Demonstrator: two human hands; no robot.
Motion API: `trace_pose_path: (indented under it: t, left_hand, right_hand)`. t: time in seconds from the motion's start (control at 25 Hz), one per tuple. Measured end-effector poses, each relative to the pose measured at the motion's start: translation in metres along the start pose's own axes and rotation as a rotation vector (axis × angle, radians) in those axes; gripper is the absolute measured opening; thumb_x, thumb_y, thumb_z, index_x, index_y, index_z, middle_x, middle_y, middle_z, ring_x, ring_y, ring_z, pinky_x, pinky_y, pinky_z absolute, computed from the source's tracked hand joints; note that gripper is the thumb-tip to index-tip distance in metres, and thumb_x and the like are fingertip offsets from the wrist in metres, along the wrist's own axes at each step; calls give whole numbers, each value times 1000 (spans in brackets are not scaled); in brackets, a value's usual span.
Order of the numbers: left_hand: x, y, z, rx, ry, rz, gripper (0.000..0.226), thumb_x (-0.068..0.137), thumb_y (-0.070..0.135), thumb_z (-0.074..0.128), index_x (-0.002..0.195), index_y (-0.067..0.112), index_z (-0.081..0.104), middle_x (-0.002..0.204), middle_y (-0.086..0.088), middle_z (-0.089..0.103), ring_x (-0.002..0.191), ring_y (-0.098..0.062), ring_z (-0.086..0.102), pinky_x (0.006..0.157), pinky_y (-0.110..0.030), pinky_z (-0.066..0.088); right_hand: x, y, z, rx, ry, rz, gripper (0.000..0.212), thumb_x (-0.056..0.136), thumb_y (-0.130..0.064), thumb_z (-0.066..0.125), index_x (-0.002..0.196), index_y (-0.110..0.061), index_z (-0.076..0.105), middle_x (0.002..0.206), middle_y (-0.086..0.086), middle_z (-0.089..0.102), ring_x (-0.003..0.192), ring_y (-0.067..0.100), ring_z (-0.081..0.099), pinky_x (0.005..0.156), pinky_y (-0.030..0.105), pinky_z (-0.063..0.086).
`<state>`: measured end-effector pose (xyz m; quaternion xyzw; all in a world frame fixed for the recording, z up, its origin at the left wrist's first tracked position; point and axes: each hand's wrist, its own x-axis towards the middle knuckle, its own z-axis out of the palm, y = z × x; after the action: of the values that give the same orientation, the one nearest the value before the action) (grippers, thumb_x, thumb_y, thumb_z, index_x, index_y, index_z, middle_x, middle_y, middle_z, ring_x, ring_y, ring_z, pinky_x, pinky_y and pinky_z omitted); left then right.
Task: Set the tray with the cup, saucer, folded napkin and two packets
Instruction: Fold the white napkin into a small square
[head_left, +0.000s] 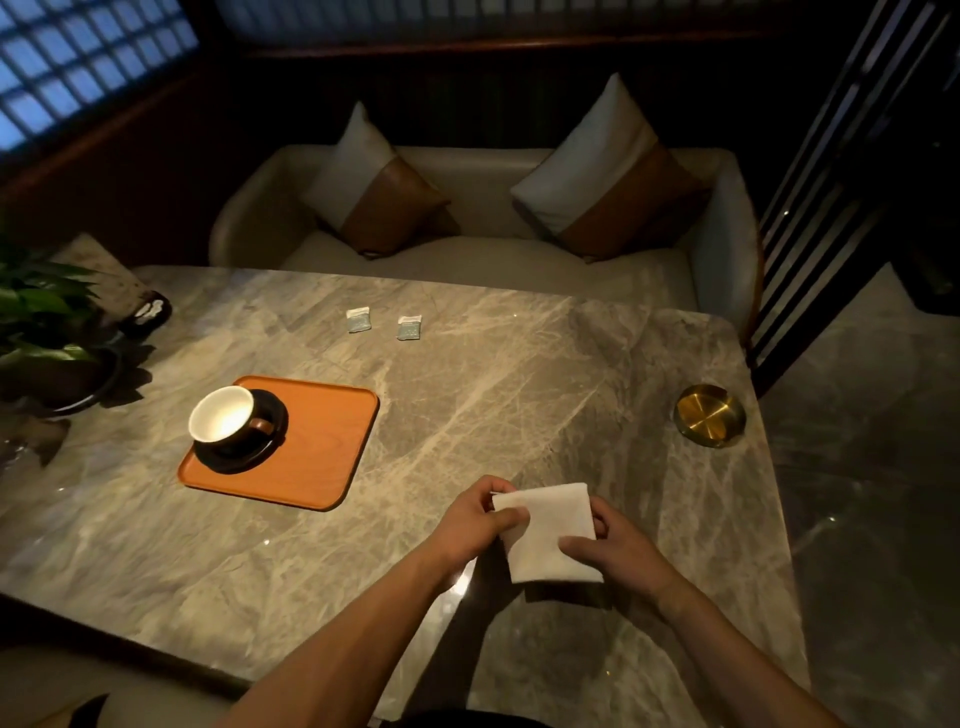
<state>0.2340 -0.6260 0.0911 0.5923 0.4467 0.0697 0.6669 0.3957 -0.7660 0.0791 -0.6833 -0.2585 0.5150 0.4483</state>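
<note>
Both hands hold the white napkin (550, 530) above the near part of the marble desk (519, 374): the left hand (480, 522) pinches its left edge with curled fingers, and the right hand (613, 551) grips its right edge, thumb laid on top. The orange tray (322, 447) lies to the left, well apart from the napkin, with bare desk between them. On the tray's left end sits the dark saucer (260, 452), carrying the cup (223, 421). Two small packets (358, 319) (409, 327) lie side by side farther back. A brass dish (709, 414) stands near the right edge, a potted plant (47, 322) at the far left.
</note>
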Motion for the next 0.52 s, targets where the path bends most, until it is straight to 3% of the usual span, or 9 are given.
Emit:
trace_pose_path:
  t: [0.12, 0.28, 0.44, 0.52]
  left_hand:
    - [-16, 9, -12, -89, -41, 38, 27, 81, 23, 76, 105, 20, 64, 109, -11, 67, 101, -27, 65, 85, -38, 56]
    - [-34, 11, -24, -115, -113, 85, 43, 81, 25, 77, 120, 33, 62, 115, -4, 69, 105, -21, 68, 91, -40, 58]
    - [-37, 17, -47, -117, -147, 122, 42, 84, 21, 74, 123, 31, 60, 115, -7, 70, 106, -26, 68, 93, -46, 56]
    - [-35, 21, -62, -114, -161, 153, 38, 87, 18, 71, 122, 29, 60, 111, -9, 71, 105, -27, 68, 89, -41, 56]
  right_hand:
    - [-13, -20, 8, 64, 7, -65, 43, 84, -12, 74, 118, -30, 55, 104, -6, 69, 89, 2, 69, 66, 19, 56]
    - [-22, -43, 19, 152, 41, -130, 35, 85, -10, 72, 111, -28, 57, 100, -8, 70, 88, 5, 70, 64, 20, 56]
    - [-20, -57, 34, 197, 86, -158, 36, 84, -11, 73, 112, -27, 58, 96, -6, 72, 90, 6, 71, 64, 21, 57]
    - [-17, -63, 45, 215, 102, -169, 38, 83, -14, 75, 113, -31, 58, 98, -7, 73, 93, 9, 71, 67, 25, 58]
